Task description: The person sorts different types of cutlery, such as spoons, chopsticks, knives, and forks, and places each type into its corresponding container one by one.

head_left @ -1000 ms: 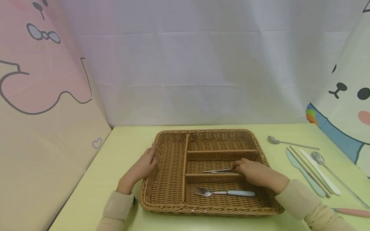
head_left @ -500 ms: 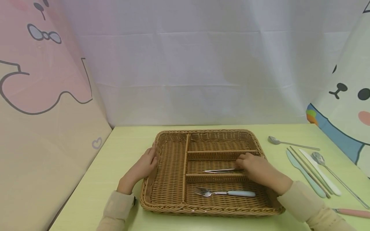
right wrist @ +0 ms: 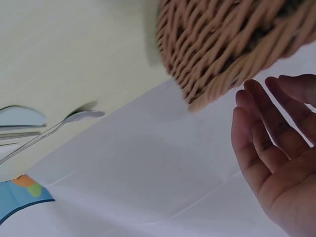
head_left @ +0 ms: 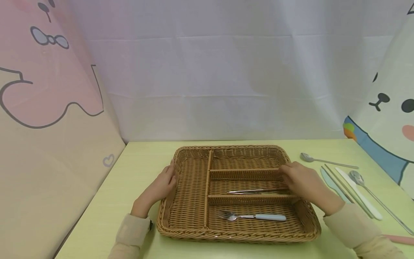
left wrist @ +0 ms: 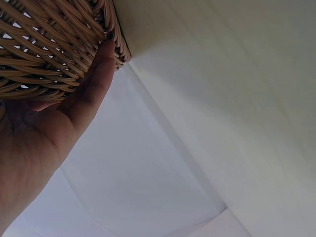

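A brown wicker basket [head_left: 191,194] with divided compartments stands on the table. My left hand [head_left: 161,184] holds its left rim; in the left wrist view a finger of that hand [left wrist: 54,126] lies along the outer wicker wall. My right hand [head_left: 302,181] is over the right rim, holding nothing; the right wrist view shows this hand [right wrist: 281,148] with loosely bent fingers just off the wicker. Thin metal chopsticks [head_left: 247,191] lie in the middle right compartment, along its front divider. A fork [head_left: 255,216] with a pale blue handle lies in the front right compartment.
On the table's right are a spoon [head_left: 330,163], a longer spoon [head_left: 381,201], a white-handled knife [head_left: 362,194], a pale green knife [head_left: 334,185], metal chopsticks [head_left: 350,190] and a pink handle [head_left: 399,239]. Cloth [head_left: 207,72] hangs behind the table.
My right hand has let go of the chopsticks, leaving them in the middle compartment, and has moved up and right to the basket's right rim. My left hand has stayed in place.
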`<move>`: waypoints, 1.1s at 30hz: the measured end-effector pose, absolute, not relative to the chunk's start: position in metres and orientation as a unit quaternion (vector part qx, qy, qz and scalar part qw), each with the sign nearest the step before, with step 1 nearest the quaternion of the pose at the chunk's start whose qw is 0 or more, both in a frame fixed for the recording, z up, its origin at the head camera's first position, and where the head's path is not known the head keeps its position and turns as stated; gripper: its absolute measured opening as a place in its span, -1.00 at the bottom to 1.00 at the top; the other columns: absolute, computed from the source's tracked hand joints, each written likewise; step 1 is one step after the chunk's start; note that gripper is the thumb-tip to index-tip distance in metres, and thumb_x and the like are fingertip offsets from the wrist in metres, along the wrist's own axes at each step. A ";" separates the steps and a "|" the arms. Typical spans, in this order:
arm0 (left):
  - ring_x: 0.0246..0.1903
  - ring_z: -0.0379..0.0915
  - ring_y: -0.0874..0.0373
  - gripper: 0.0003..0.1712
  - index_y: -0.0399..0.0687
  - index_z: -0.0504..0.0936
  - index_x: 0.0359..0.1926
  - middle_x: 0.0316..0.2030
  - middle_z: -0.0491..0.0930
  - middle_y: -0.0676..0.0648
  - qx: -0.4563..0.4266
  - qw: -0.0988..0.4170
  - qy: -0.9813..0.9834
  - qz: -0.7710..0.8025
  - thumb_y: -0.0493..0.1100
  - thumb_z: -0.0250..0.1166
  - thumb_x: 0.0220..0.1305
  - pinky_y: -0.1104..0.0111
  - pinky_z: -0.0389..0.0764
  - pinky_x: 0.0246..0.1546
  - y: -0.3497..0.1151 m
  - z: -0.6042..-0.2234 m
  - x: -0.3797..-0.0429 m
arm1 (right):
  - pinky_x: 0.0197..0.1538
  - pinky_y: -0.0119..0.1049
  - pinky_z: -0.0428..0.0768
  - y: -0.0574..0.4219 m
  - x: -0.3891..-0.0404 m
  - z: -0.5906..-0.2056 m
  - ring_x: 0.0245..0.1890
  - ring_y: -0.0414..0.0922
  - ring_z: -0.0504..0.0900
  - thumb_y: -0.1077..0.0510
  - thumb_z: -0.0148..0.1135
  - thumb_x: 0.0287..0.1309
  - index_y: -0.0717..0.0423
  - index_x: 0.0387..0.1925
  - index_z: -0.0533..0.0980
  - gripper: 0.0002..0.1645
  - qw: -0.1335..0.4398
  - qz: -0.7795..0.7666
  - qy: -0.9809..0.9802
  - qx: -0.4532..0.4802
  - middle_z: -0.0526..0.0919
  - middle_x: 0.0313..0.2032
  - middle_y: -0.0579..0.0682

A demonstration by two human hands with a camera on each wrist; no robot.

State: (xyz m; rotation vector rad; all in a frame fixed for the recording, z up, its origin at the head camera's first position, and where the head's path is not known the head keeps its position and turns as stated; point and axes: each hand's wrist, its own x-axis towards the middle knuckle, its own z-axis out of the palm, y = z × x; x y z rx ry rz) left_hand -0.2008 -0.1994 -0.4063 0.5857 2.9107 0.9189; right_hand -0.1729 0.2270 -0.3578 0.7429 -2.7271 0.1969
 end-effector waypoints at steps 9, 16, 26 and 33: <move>0.20 0.08 -0.33 -0.30 -0.46 -0.31 0.34 0.24 0.05 -0.56 0.186 0.022 0.936 0.299 -0.28 -0.15 0.36 -0.13 0.34 0.11 -0.199 -0.408 -0.201 | -0.78 -0.29 0.37 0.264 -0.178 -0.359 -0.61 -0.07 0.50 0.35 0.25 -0.09 0.23 -0.29 0.55 -0.79 0.129 0.086 -0.968 0.200 0.62 -0.35 0.24; 0.23 0.01 -0.32 -0.29 -0.44 -0.33 0.34 0.26 0.01 -0.55 0.184 0.029 0.933 0.307 -0.28 -0.16 0.37 -0.14 0.29 0.15 -0.200 -0.409 -0.202 | -0.65 -0.12 0.54 0.293 -0.177 -0.369 -0.45 0.12 0.58 0.35 0.22 -0.09 0.31 -0.27 0.52 -0.76 0.105 0.096 -0.975 0.167 0.61 -0.35 0.28; 0.23 0.02 -0.32 -0.30 -0.44 -0.33 0.34 0.26 0.03 -0.54 0.184 0.027 0.936 0.298 -0.27 -0.17 0.36 -0.14 0.29 0.15 -0.201 -0.409 -0.202 | -0.40 0.11 0.59 0.331 -0.178 -0.387 -0.43 0.21 0.56 0.37 0.23 -0.16 0.46 -0.32 0.48 -0.73 0.063 0.092 -0.982 0.150 0.60 -0.42 0.35; 0.21 0.07 -0.32 -0.30 -0.45 -0.32 0.34 0.25 0.05 -0.55 0.187 0.020 0.936 0.298 -0.28 -0.15 0.36 -0.13 0.33 0.13 -0.201 -0.411 -0.202 | -0.38 0.14 0.56 0.349 -0.177 -0.396 -0.46 0.18 0.54 0.36 0.19 -0.17 0.46 -0.36 0.48 -0.75 0.041 0.077 -0.989 0.119 0.59 -0.45 0.34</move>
